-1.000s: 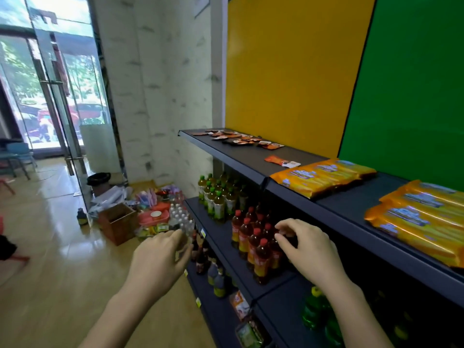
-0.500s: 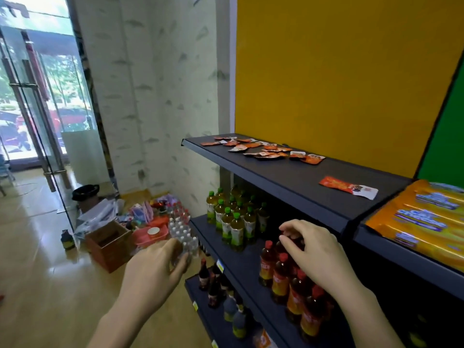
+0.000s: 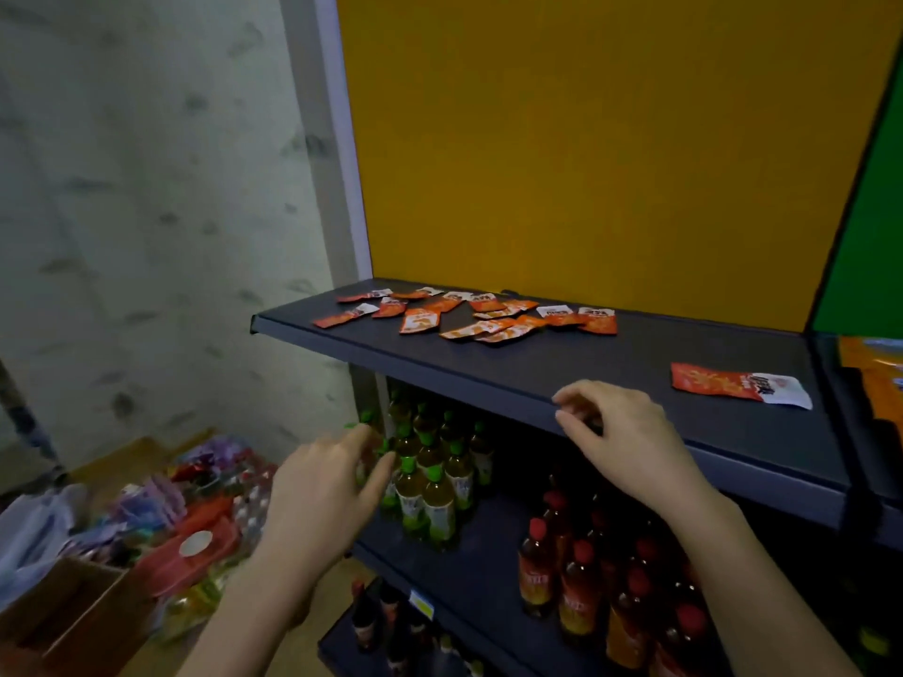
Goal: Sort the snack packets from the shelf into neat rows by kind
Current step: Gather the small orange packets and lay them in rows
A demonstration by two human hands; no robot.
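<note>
Right now both hands hold nothing, fingers loosely curled: left hand (image 3: 322,491) low, in front of green-cap bottles (image 3: 430,481); right hand (image 3: 630,442) at top shelf (image 3: 537,364) front edge. Snack packets (image 3: 469,315) lie scattered far left on it, w/ a lone packet (image 3: 738,383) near right

- Snack packets (image 3: 469,315) are scattered on the top shelf (image 3: 537,373), toward its back left.
- Single packet (image 3: 733,383) is laid apart from them, at the right front of the same shelf.
- Larger packets (image 3: 874,364) are laid on the adjoining shelf to the right.
- Left bottle group (image 3: 430,481) and right bottle group (image 3: 586,579) are stood on the shelf below, the right one nearer.
- Right hand (image 3: 630,442) is held at the top shelf's front edge; left hand (image 3: 322,495) is held before the left bottle group.
- Box (image 3: 58,618) is set on the floor, left of the shelving.
</note>
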